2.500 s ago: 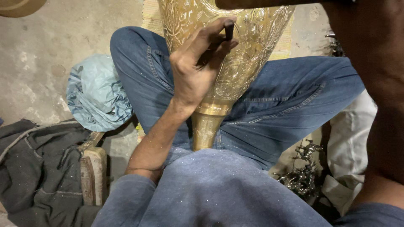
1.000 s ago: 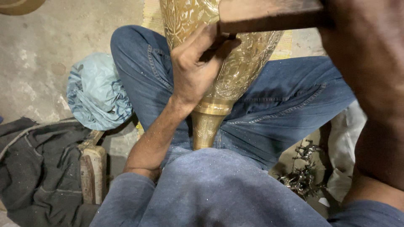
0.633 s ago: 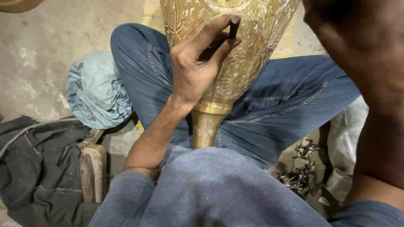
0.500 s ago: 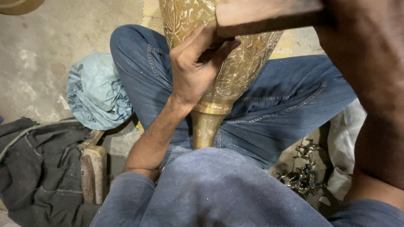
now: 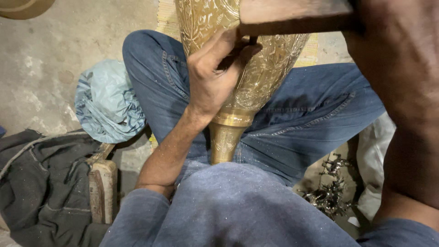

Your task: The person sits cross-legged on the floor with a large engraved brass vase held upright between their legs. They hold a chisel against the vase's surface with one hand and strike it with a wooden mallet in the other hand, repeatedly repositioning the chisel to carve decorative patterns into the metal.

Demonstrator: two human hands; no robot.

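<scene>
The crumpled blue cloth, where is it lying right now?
The crumpled blue cloth lies on the concrete floor at the left of the head view, against the person's jeans-clad knee and above the dark garment.

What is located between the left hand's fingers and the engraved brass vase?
In the head view, a thin dark chisel lies between the left hand fingers and the engraved brass vase.

Bare concrete floor point(image 5: 41, 59) open upper left. Crumpled blue cloth point(image 5: 107, 103) beside left knee; dark garment point(image 5: 41, 187) and wooden block point(image 5: 103, 187) crowd lower left. Brass vase point(image 5: 263, 73) fills lap between legs. Metal scraps point(image 5: 329, 194) clutter lower right.
</scene>
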